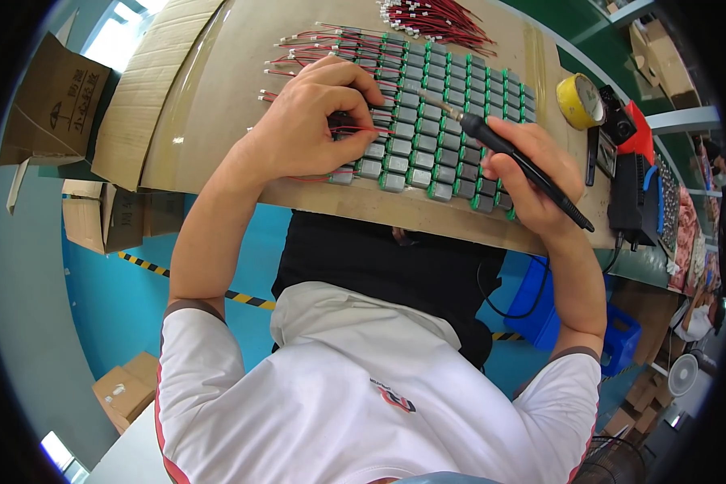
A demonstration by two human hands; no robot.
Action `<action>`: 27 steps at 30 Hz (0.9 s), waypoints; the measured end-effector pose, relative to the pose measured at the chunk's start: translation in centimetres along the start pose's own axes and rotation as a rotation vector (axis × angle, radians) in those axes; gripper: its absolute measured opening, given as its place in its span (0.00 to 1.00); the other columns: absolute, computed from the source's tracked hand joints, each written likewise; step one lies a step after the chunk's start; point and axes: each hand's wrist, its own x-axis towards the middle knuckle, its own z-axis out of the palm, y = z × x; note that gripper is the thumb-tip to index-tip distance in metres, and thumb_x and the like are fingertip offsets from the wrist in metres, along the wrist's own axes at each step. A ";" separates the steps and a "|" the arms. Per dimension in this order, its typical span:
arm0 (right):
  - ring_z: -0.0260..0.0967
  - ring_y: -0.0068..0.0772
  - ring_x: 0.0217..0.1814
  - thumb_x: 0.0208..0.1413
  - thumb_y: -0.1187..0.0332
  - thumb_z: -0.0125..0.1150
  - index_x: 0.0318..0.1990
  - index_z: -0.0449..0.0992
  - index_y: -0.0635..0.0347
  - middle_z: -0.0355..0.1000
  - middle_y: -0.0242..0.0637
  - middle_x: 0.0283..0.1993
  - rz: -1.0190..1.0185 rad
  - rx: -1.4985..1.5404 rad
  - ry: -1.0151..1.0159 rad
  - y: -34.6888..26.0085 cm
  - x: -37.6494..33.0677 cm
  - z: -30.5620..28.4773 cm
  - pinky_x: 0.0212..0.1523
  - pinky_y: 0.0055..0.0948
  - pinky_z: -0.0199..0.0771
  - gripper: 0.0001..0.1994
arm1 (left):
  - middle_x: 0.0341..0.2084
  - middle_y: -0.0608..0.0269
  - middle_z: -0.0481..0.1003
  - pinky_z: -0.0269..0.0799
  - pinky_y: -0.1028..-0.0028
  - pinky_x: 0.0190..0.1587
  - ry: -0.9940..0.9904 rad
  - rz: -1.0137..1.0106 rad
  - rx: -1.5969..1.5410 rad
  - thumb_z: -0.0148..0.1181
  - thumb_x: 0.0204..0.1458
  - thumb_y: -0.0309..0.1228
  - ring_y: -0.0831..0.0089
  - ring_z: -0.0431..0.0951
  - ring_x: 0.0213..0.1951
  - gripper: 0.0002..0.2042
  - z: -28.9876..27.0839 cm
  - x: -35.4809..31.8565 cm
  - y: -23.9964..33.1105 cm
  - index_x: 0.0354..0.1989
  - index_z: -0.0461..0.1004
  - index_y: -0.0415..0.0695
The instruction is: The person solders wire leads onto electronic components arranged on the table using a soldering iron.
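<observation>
Rows of small grey blocks with green edges (452, 85) cover the middle of the cardboard-topped table. Thin red wires with white plugs (298, 56) stick out from the left-hand blocks. My left hand (319, 121) is over the left side of the rows, thumb and forefinger pinched on a red wire (363, 129). My right hand (536, 165) is closed round a black soldering iron (512, 153). The iron's thin metal tip points left and reaches over the blocks near my left hand; whether it touches one I cannot tell.
A bundle of red wires with white plugs (440, 20) lies at the table's far edge. On the right are a yellow tape roll (579, 102) and a black box with a cable (633, 198). Cardboard boxes (56, 101) stand left; a blue crate (621, 335) is under the table.
</observation>
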 end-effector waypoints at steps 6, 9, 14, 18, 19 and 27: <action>0.84 0.38 0.42 0.64 0.80 0.70 0.57 0.83 0.62 0.85 0.43 0.43 -0.054 -0.040 -0.092 -1.0 2.6 1.5 0.43 0.31 0.83 0.15 | 0.46 0.59 0.82 0.77 0.64 0.57 -0.003 -0.004 0.003 0.72 0.43 0.21 0.60 0.81 0.51 0.05 0.1 0.1 0.0 0.28 0.82 0.40; 0.82 0.42 0.39 0.63 0.79 0.71 0.54 0.83 0.60 0.83 0.43 0.40 -0.123 -0.047 -0.085 -1.0 3.6 3.1 0.41 0.33 0.82 0.12 | 0.46 0.59 0.82 0.78 0.64 0.56 0.001 -0.005 0.003 0.72 0.43 0.21 0.60 0.81 0.51 0.05 0.1 0.0 0.1 0.28 0.82 0.40; 0.81 0.43 0.40 0.59 0.78 0.71 0.56 0.81 0.57 0.81 0.41 0.40 -0.150 -0.091 -0.143 -0.5 4.6 5.3 0.40 0.37 0.82 0.18 | 0.45 0.60 0.82 0.78 0.63 0.56 0.007 -0.010 -0.011 0.73 0.43 0.21 0.60 0.81 0.51 0.05 0.2 0.0 -0.1 0.28 0.82 0.40; 0.83 0.38 0.41 0.58 0.79 0.74 0.57 0.82 0.59 0.83 0.40 0.42 -0.163 -0.095 -0.157 -0.4 4.9 6.2 0.40 0.33 0.82 0.19 | 0.44 0.62 0.82 0.75 0.62 0.59 -0.002 -0.036 -0.027 0.73 0.43 0.25 0.60 0.80 0.51 0.04 0.1 0.0 0.1 0.27 0.82 0.41; 0.83 0.39 0.41 0.58 0.79 0.73 0.57 0.82 0.59 0.82 0.40 0.42 -0.147 -0.096 -0.171 -0.5 5.0 6.2 0.41 0.34 0.83 0.20 | 0.44 0.60 0.81 0.77 0.63 0.56 -0.012 -0.028 -0.022 0.73 0.42 0.22 0.61 0.80 0.51 0.05 0.1 0.1 0.2 0.28 0.82 0.40; 0.83 0.36 0.41 0.57 0.80 0.73 0.58 0.82 0.57 0.82 0.38 0.41 -0.140 -0.090 -0.142 -0.3 4.8 6.6 0.42 0.32 0.84 0.20 | 0.44 0.61 0.81 0.76 0.63 0.56 0.011 -0.005 -0.023 0.74 0.42 0.23 0.60 0.80 0.50 0.07 0.1 0.0 0.0 0.30 0.82 0.41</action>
